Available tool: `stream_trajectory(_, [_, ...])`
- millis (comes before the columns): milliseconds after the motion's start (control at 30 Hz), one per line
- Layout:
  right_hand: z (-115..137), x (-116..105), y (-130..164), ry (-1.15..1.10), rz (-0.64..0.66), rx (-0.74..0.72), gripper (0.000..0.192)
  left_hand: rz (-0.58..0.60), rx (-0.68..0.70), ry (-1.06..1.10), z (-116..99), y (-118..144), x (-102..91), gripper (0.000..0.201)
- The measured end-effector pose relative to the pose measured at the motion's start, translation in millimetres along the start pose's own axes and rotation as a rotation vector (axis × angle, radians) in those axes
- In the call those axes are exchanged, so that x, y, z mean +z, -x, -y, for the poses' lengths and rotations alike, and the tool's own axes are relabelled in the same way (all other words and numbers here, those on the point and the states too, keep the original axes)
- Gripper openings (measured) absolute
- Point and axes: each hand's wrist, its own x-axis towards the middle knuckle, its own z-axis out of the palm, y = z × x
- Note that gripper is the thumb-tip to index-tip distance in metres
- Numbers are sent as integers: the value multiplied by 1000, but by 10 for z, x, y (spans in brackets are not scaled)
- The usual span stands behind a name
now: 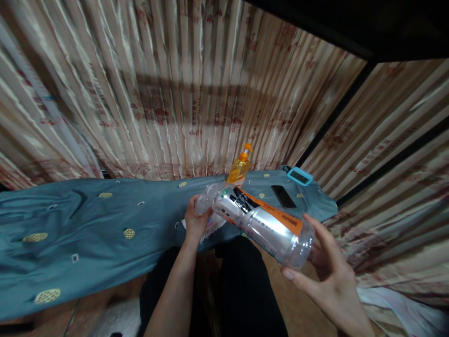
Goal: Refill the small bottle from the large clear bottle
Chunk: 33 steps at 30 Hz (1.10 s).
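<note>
Plastic bottle (pixel 266 224) with an orange label slants between my hands, in the air at the near edge of the teal cloth (pixel 101 243), its ends toward ten and four o'clock. My left hand (pixel 197 221) is wrapped round the ten-o'clock end; my right hand (pixel 331 271) clasps the other between thumb and fingers. From it, an amber pump bottle (pixel 239 171) stands at eleven o'clock, a dark phone (pixel 283 196) lies at one, a blue-framed display (pixel 300 176) just beyond, pleated curtain (pixel 196 93) at twelve.

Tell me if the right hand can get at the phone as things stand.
Probably yes, if the right hand lets go of the plastic bottle; the left hand holds its neck end, and the phone lies uncovered on the blue-green cloth.
</note>
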Motion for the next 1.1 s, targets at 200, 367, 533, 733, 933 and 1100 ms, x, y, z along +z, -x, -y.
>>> stream_trajectory(200, [-8,3,-3,-5,3,-20,88,-10,-16,7,-9,0,3,46])
stream_trajectory(367, [-2,-6,-2,7,15,-34,89,3,3,-4,9,-5,-5,45])
stream_trajectory(533, [3,-9,7,7,9,-31,88,-1,-8,-1,-5,0,1,43])
stream_trajectory(733, [-19,-5,6,5,-18,-26,88,-5,-1,-17,-22,3,-4,43])
stream_trajectory(933, [-10,1,0,-24,-19,-44,85,-6,3,-17,11,-3,4,45])
stream_trajectory(1100, [2,9,-11,-30,-26,-74,83,-15,4,-20,9,3,10,42])
